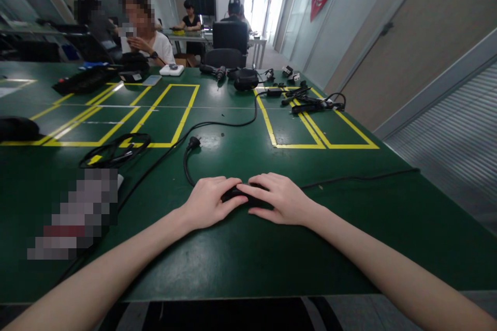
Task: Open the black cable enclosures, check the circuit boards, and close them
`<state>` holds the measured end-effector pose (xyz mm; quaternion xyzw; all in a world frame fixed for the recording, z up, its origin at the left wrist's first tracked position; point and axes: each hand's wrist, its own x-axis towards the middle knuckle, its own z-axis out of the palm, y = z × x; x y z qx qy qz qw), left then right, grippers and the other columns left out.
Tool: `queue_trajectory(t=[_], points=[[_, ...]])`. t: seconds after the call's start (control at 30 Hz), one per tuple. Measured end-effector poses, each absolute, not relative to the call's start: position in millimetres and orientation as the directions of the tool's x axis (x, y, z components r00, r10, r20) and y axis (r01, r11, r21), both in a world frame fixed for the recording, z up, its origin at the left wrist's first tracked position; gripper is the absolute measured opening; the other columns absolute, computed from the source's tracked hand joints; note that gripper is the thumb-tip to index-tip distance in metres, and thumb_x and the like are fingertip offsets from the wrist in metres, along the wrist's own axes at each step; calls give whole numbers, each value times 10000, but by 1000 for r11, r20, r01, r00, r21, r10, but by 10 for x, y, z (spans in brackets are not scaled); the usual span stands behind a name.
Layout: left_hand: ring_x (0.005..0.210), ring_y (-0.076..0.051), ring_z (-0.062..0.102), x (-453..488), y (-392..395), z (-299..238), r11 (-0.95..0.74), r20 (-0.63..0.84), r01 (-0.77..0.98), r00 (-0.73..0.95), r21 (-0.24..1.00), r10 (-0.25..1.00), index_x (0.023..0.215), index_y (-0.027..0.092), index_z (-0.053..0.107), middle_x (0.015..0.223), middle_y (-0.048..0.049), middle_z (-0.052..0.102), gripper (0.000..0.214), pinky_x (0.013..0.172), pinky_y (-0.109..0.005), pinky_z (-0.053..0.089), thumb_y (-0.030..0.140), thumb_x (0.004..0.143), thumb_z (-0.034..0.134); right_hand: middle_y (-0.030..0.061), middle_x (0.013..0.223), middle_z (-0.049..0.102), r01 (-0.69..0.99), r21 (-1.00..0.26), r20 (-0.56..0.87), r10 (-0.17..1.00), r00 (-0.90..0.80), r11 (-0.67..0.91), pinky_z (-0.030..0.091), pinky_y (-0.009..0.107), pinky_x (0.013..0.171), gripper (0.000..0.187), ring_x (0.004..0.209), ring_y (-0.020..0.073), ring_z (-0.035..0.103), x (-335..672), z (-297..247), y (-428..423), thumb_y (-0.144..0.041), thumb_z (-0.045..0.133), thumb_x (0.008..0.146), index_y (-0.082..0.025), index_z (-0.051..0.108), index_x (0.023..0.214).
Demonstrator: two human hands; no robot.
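Observation:
Both my hands rest together on a small black object [237, 195] on the green table [248, 253], near its front edge. My left hand [209, 200] lies over its left end with the fingers curled down on it. My right hand [276, 197] covers its right end, fingers pressed together. Most of the object is hidden under the hands. A black cable [349, 179] leads away from it to the right. A second black cable with a plug [193, 142] curves up just behind my left hand.
Yellow tape rectangles [171, 114] mark the table. A coiled black cable [114, 152] lies at the left, above a blurred-out patch. Black chargers and cables [310, 103] pile at the far right. People sit at the far end. A grey wall runs along the right.

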<state>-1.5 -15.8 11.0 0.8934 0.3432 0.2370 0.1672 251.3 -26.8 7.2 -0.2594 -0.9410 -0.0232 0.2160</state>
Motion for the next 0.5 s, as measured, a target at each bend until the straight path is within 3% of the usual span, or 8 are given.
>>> queue_trajectory(t=[0.13, 0.2, 0.27, 0.33, 0.4, 0.5], points=[[851, -221, 731, -6, -157, 105, -716, 308, 534, 659, 450, 686, 1216, 184, 699, 993, -73, 785, 340, 781, -338, 580, 423, 1078, 499, 131, 1135, 689, 515, -41, 393, 488, -779, 856, 568, 363, 779, 455, 904, 231, 674, 2541, 41, -257, -360, 508, 1078, -213, 557, 1506], [920, -246, 720, -16, -147, 99, -750, 352, 532, 667, 393, 657, 1303, 177, 667, 1049, -101, 781, 353, 853, -398, 596, 380, 1080, 483, 113, 1123, 689, 520, -99, 412, 511, -754, 848, 572, 342, 760, 454, 874, 215, 680, 2586, 33, -240, -351, 532, 1064, -234, 565, 1501], [1137, -290, 682, -38, -136, 103, -804, 443, 501, 671, 321, 595, 1459, 180, 570, 1256, -148, 733, 438, 1005, -483, 569, 352, 1060, 518, 102, 1113, 700, 538, -208, 461, 567, -683, 817, 586, 336, 763, 475, 881, 214, 698, 2646, 41, -208, -342, 564, 1043, -241, 559, 1508], [1374, -339, 559, -64, -126, 116, -837, 537, 492, 651, 239, 536, 1538, 209, 497, 1491, -170, 601, 512, 1173, -583, 450, 328, 1042, 546, 106, 1146, 721, 567, -345, 523, 655, -545, 748, 609, 367, 826, 503, 949, 236, 719, 2722, 63, -150, -342, 600, 1017, -246, 558, 1509], [1471, -351, 472, -83, -120, 124, -856, 576, 478, 650, 198, 496, 1544, 225, 491, 1586, -165, 513, 518, 1237, -618, 367, 300, 1036, 554, 123, 1251, 726, 592, -473, 574, 738, -355, 653, 608, 433, 941, 504, 1093, 280, 718, 2830, 86, -61, -362, 636, 986, -242, 591, 1473], [1430, -316, 530, -88, -112, 107, -881, 483, 412, 738, 231, 472, 1440, 212, 597, 1513, -155, 590, 404, 1199, -555, 444, 279, 1043, 558, 126, 1358, 700, 610, -615, 613, 790, -29, 500, 577, 479, 1042, 525, 1239, 315, 680, 3100, 100, 122, -430, 667, 943, -218, 629, 1422]])
